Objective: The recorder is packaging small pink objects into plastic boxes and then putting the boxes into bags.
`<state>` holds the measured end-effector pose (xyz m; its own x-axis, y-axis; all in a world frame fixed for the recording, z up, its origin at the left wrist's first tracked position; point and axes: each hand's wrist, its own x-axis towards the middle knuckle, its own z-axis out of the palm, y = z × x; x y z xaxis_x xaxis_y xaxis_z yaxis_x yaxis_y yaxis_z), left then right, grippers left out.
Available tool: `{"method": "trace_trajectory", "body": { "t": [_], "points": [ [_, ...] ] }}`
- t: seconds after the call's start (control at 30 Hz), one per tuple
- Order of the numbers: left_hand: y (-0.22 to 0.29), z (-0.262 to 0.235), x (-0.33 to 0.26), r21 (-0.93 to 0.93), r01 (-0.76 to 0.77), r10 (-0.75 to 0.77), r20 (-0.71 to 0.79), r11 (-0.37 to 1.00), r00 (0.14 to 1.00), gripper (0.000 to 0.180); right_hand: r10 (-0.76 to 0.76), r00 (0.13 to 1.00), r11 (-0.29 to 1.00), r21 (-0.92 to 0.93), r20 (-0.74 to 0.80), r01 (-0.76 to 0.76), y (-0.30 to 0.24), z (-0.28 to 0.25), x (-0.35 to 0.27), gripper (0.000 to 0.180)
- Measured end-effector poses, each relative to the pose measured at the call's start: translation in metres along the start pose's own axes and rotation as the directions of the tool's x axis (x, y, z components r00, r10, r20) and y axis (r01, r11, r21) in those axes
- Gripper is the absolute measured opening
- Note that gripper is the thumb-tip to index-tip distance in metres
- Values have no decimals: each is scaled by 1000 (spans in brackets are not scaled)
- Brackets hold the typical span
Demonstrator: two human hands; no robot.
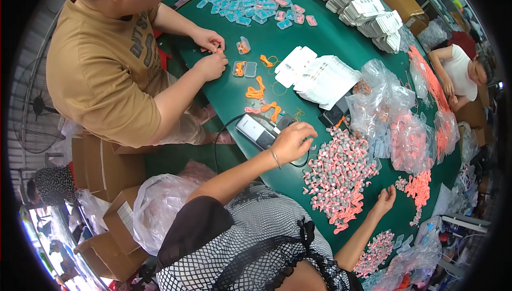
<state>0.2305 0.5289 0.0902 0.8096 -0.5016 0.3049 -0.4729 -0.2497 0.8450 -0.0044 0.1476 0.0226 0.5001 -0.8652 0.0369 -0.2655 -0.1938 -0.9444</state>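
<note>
My left hand (293, 142), with a bracelet at its wrist, hovers at the right end of a white-and-grey box-shaped device (256, 130) with a black cable. Its fingers are loosely bent and apart, and no object shows in them. To its right spreads a large heap of small pink-and-grey pieces (341, 168). My right hand (384, 200) is beyond the heap's right side, near a coral pile of small pieces (418, 190). Its fingers are half curled with the thumb apart, and nothing shows in them. Orange cord bundles (271, 111) lie beyond the device.
Across the left corner a person in a tan shirt (101, 67) handles something small beside open clear cases (245, 69). White folded cards (325, 80), clear plastic bags (381, 96) and many small blue and pink cases (248, 3) cover the green table (213, 96). Another person (461, 70) sits far right.
</note>
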Motion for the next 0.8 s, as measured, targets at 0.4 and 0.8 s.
{"method": "trace_trajectory", "body": {
  "t": [0.4,0.8],
  "points": [
    [-57,-55,17,-192,334,-385,-455,923,803,40,-202,971,896,-424,-130,130,56,-12,-23,27],
    [-26,-8,28,-314,226,-249,-33,922,968,26,-406,899,760,-607,-165,232,51,-11,-38,15]
  ]
}}
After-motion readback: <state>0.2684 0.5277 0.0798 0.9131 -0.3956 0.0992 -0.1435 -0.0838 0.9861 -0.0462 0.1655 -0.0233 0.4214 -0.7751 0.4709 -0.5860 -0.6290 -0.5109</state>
